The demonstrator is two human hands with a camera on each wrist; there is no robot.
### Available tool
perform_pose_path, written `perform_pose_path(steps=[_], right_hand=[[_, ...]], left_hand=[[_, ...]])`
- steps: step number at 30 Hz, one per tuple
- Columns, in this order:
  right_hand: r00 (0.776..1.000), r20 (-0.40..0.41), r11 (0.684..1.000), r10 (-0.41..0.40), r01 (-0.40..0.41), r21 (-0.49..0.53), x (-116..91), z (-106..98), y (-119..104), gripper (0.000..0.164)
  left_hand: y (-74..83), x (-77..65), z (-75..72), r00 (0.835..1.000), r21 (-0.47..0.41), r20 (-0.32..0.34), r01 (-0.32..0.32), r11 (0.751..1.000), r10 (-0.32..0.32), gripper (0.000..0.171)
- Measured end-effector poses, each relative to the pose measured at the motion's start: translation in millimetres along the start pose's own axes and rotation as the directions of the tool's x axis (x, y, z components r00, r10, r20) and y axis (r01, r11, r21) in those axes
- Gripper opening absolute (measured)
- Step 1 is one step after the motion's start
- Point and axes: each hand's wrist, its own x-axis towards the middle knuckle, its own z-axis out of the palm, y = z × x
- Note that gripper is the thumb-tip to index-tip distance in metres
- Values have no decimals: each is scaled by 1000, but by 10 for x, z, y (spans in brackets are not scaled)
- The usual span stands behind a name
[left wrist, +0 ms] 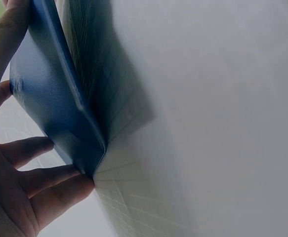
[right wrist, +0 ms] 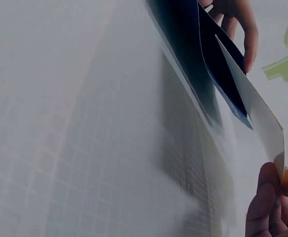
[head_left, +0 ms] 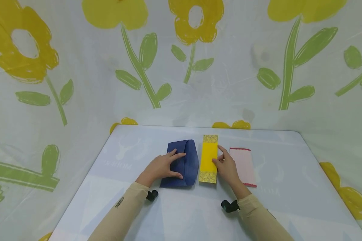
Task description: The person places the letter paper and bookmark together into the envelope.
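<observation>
A dark blue envelope [head_left: 191, 165] lies left of centre on the table, its flap folded out to the right. My left hand [head_left: 164, 165] rests over it, fingers and thumb spread on its face; the left wrist view shows fingertips touching the envelope [left wrist: 50, 74]. Just right of it, a yellow card [head_left: 208, 157] with patterned gold ends stands out above the table. My right hand [head_left: 228, 166] pinches its right edge between thumb and fingers. In the right wrist view the card's pale back [right wrist: 262, 118] shows beside the blue envelope [right wrist: 223, 74].
A pale pink card [head_left: 242, 165] with red ends lies right of my right hand, partly covered by it. The table [head_left: 184, 217] has a light patterned cloth. A flower-printed curtain [head_left: 229, 83] hangs behind and at both sides.
</observation>
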Motion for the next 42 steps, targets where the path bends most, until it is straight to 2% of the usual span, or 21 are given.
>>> perform_pose_path(steps=[7, 20, 29, 42], right_hand=[[1000, 10, 1000, 5, -5, 24, 11, 21, -50, 68], [1000, 11, 998, -11, 10, 65, 4, 123, -134, 66], [999, 36, 999, 4, -5, 45, 10, 208, -155, 67], [998, 51, 1000, -23, 22, 13, -17, 335, -141, 67]], left_hand=[[4, 6, -34, 1000, 12, 10, -1, 1000, 1, 96], [-16, 16, -10, 1000, 11, 2, -4, 1000, 4, 96], [-5, 15, -8, 1000, 20, -7, -12, 1000, 12, 95], [3, 17, 24, 1000, 41, -4, 3, 999, -2, 94]])
